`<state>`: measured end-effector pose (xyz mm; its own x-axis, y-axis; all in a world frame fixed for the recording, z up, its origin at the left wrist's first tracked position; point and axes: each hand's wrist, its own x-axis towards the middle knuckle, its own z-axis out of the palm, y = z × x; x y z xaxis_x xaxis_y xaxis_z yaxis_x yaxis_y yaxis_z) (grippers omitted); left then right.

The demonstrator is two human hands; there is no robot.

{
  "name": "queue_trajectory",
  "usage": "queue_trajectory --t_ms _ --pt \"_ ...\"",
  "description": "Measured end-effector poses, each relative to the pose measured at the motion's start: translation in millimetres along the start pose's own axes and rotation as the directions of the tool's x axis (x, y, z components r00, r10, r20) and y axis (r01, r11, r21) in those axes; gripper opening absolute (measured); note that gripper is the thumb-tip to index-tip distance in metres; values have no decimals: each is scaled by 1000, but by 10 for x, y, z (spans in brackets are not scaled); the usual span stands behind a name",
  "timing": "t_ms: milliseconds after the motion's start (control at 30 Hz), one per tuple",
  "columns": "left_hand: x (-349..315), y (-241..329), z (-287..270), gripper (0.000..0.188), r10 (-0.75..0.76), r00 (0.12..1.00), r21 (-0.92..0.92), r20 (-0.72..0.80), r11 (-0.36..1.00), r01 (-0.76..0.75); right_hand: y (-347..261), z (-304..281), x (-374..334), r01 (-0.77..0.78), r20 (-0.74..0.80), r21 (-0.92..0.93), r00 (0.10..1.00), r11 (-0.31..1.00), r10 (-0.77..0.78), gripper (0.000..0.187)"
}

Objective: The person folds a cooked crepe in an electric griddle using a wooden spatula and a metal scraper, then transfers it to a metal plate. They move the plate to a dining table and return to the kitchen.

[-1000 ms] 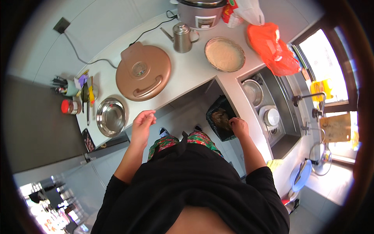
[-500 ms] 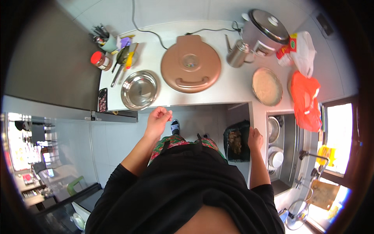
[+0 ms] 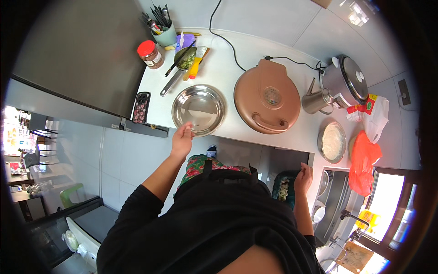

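The white tabletop [image 3: 214,68] runs along a tiled wall [image 3: 273,23]. Your left hand [image 3: 182,139], fingers half bent, overlaps the near rim of the steel bowl [image 3: 199,107] at left; I can't tell whether it grips. Your right hand [image 3: 303,179] curls loosely beside the dark bin [image 3: 285,174]; whether it's closed on anything is unclear. The red-lidded jar [image 3: 150,55], far left, the copper-coloured round appliance [image 3: 262,102], centre, and the rice cooker [image 3: 335,82], far right, bear labels too small to read.

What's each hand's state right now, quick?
Left hand: at the near rim of the steel bowl; grip cannot be told.
Right hand: loosely curled, nothing visible in it.
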<state>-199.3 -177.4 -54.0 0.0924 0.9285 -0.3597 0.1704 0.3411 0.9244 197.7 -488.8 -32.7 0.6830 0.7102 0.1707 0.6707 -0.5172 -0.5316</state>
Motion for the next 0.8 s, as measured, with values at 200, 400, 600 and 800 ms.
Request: queue_trajectory --t_ms 200,400,600,800 --pt "426 -287 -412 61 -332 924 -11 -191 942 336 -1204 311 415 306 -71 -41 949 951 -308 32" --pt "565 -278 -385 60 -464 885 -142 34 874 464 -1907 779 811 432 20 -117 901 894 -433 43" --pt "630 -314 -343 45 -377 926 -106 34 920 378 -1908 1084 978 435 161 -149 897 888 -412 43" --pt "697 -346 -389 39 -318 948 -193 4 930 313 -1763 1186 971 473 221 -224 876 852 -428 43"
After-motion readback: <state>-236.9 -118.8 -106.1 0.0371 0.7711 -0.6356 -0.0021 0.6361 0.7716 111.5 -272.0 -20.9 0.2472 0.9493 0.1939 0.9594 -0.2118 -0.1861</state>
